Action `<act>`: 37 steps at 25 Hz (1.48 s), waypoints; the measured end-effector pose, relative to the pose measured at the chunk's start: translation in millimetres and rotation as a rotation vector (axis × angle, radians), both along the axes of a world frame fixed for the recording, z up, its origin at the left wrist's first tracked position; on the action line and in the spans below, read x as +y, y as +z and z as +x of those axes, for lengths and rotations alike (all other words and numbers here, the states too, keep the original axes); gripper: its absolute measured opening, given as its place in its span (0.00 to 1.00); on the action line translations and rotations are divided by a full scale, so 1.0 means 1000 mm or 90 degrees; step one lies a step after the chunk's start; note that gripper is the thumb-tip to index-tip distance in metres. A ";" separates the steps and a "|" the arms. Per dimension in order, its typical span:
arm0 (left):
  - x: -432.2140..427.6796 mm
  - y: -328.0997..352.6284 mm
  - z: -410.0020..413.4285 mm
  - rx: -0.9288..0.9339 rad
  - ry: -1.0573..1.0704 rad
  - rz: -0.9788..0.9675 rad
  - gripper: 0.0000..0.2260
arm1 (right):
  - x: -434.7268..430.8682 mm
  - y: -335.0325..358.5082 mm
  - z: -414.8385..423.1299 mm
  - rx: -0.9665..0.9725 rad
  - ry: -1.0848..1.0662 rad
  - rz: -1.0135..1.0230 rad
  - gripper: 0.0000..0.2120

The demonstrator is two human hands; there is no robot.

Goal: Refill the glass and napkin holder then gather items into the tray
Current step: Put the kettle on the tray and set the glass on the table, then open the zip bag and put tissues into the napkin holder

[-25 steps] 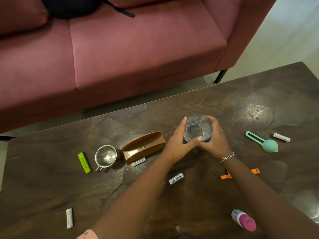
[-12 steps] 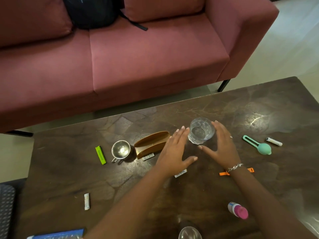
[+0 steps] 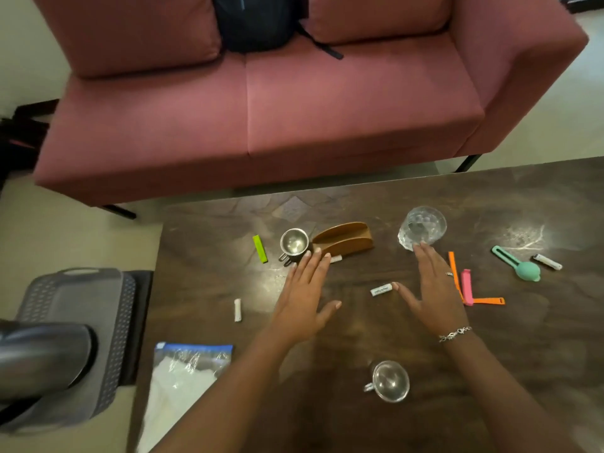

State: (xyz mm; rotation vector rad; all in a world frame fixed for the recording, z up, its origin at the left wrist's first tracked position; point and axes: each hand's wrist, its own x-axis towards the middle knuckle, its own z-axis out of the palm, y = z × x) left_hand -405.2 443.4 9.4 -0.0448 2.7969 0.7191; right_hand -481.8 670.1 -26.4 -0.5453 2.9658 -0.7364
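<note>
**Hands off the glass, both empty**

Both hands have let go of the glass (image 3: 421,227) since a second ago, when they clasped it. They now sit nearer the person, and the view has swung left.

- Left hand (image 3: 304,302): fingers straight and spread, holding nothing. Its fingertips are just beside a steel cup (image 3: 294,243) and the near end of the napkin holder (image 3: 343,238).
- Right hand (image 3: 431,289): flat and spread, also empty. Its fingertips reach the base of the glass; can't tell if they touch.
- Glass: upright on the table (image 3: 523,354), right of the napkin holder and apart from it. Can't read a water level.
- Napkin holder: brown, no napkins visible in it.
- Tray (image 3: 81,295): grey, perforated rim, off the table's left edge. A blurred dark object overlaps its near part.
- Napkin packet (image 3: 183,380): clear bag with a blue top, at the near-left table corner.
- Second steel cup (image 3: 390,380): near edge, between the forearms.
- Loose on the table: green clip (image 3: 260,249), orange clips (image 3: 453,269), pink clip (image 3: 466,287), teal scoop (image 3: 519,266), small white sachets (image 3: 381,290).
</note>
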 end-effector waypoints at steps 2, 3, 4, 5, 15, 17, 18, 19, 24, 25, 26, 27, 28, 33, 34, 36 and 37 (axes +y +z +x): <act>-0.019 0.006 0.025 -0.005 0.043 0.013 0.33 | -0.011 0.011 0.018 -0.036 0.021 -0.011 0.35; -0.029 0.009 0.040 -0.008 0.060 0.010 0.33 | -0.018 0.015 0.027 -0.055 0.032 -0.012 0.34; -0.038 0.010 0.056 -0.011 0.077 0.003 0.33 | -0.024 0.019 0.037 -0.067 0.043 -0.014 0.34; -0.047 0.011 0.072 -0.009 0.096 0.001 0.33 | -0.030 0.023 0.046 -0.069 0.056 -0.018 0.33; -0.113 0.037 0.173 0.012 0.415 0.217 0.24 | -0.096 0.066 0.109 0.034 0.202 -0.050 0.25; -0.137 0.037 0.186 0.017 0.488 0.248 0.21 | -0.111 0.074 0.120 0.060 0.212 -0.044 0.24; -0.151 0.035 0.195 0.017 0.523 0.256 0.20 | -0.121 0.077 0.127 0.065 0.209 -0.045 0.22; -0.165 0.032 0.205 0.019 0.547 0.261 0.19 | -0.131 0.079 0.134 0.066 0.209 -0.044 0.21; -0.221 0.017 0.245 -0.004 0.591 0.294 0.12 | -0.186 0.060 0.168 0.032 0.242 -0.043 0.14; -0.229 0.014 0.250 -0.009 0.599 0.304 0.12 | -0.198 0.053 0.174 0.018 0.247 -0.048 0.14; -0.236 0.011 0.253 -0.020 0.603 0.305 0.12 | -0.210 0.050 0.180 0.006 0.248 -0.052 0.12; -0.244 0.006 0.256 -0.042 0.604 0.303 0.13 | -0.226 0.046 0.186 -0.005 0.252 -0.061 0.09; -0.251 0.000 0.258 -0.068 0.605 0.298 0.14 | -0.242 0.041 0.193 -0.015 0.258 -0.070 0.07; -0.283 -0.042 0.243 -0.154 0.577 0.262 0.13 | -0.305 0.006 0.208 -0.084 0.275 -0.066 0.06; -0.287 -0.050 0.235 -0.160 0.580 0.259 0.14 | -0.314 -0.001 0.208 -0.094 0.279 -0.058 0.06; -0.293 -0.069 0.220 -0.176 0.584 0.263 0.14 | -0.329 -0.018 0.210 -0.098 0.292 -0.046 0.06; -0.296 -0.079 0.211 -0.187 0.579 0.262 0.14 | -0.335 -0.026 0.210 -0.094 0.297 -0.044 0.07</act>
